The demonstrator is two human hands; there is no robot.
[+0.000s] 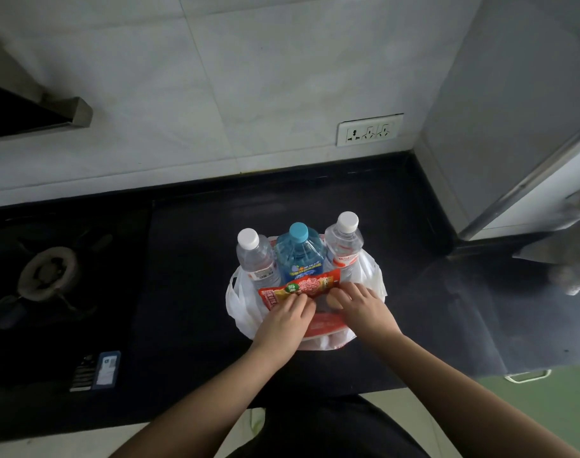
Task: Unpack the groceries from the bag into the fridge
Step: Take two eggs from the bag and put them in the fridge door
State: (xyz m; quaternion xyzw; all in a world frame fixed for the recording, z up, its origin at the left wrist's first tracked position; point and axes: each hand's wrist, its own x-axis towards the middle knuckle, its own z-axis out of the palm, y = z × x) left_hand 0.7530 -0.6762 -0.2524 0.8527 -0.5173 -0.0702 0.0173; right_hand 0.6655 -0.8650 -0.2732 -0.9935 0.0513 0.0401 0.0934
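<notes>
The bag (pixel 240 305) is thin white plastic, crinkled and faintly glossy, and the three bottles (pixel 300 256) in it are clear or blue-tinted plastic with smooth caps. The red snack packet (pixel 301 287) is shiny printed film. The countertop (pixel 189 259) is dark and polished, the wall tiles (pixel 249 77) pale and smooth, the fridge side (pixel 513 94) matt grey.

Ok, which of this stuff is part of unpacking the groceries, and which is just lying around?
Part of the job:
white plastic bag
red snack packet
blue bottle
two clear water bottles
fridge

Just lying about:
gas burner
wall socket
grey cloth
</notes>
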